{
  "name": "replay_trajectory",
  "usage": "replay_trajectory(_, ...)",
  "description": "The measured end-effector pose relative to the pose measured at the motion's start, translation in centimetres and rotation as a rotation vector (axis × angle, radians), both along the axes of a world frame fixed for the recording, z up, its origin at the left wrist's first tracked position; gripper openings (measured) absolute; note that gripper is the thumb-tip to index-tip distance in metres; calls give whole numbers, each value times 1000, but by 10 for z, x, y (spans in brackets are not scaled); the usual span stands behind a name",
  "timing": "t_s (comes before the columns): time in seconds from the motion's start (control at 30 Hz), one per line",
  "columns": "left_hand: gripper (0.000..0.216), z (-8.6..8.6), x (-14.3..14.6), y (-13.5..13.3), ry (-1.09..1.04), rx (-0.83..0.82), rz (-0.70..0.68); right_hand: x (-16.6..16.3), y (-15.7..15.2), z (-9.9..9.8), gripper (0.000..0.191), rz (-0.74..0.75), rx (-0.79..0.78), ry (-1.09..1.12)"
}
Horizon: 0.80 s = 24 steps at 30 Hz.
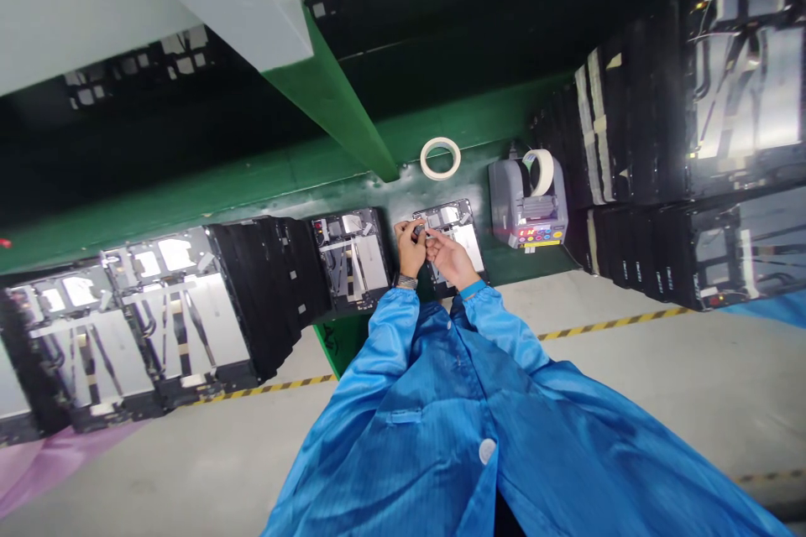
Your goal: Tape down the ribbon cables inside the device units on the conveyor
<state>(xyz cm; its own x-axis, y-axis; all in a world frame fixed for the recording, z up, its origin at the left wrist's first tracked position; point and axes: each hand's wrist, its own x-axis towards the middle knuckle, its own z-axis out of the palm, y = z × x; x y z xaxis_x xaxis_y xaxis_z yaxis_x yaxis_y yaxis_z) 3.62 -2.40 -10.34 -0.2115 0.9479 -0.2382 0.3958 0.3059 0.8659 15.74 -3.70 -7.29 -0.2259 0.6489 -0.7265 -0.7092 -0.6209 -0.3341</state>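
My left hand (pixel 410 253) and my right hand (pixel 451 258) meet over a flat electronic unit (pixel 469 239) with a black frame and a silver plate, lying on the green bench. The fingers of both hands are pinched together, almost touching. Something small and dark shows at my left fingertips, too small to name. Whatever my right fingers pinch is hidden or tiny. Both hands cover the left part of the unit. Just left of them, another such unit (pixel 373 258) tops a row of leaning black-framed units.
A grey tape dispenser (pixel 527 205) with a tape roll stands to the right. Behind my hands lies a loose tape roll (pixel 426 161). Stacked units (pixel 655 256) fill the right side, and more units (pixel 207 323) the left. A green post (pixel 340 105) rises behind the bench.
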Motion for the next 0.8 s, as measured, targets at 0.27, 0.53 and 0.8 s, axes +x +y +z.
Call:
replay_trajectory(0.27, 28, -2, -2, 2, 15, 5, -17, 9, 6, -2, 18, 31, -102, 95)
replay_trajectory(0.53, 27, 2, -3, 3, -9, -1, -22, 24, -6, -1, 28, 290, 284, -727)
replay_trajectory(0.8, 23, 3, -3, 4, -13, -19, -9, 35, 16, 0, 60, 1037, 956, -1447)
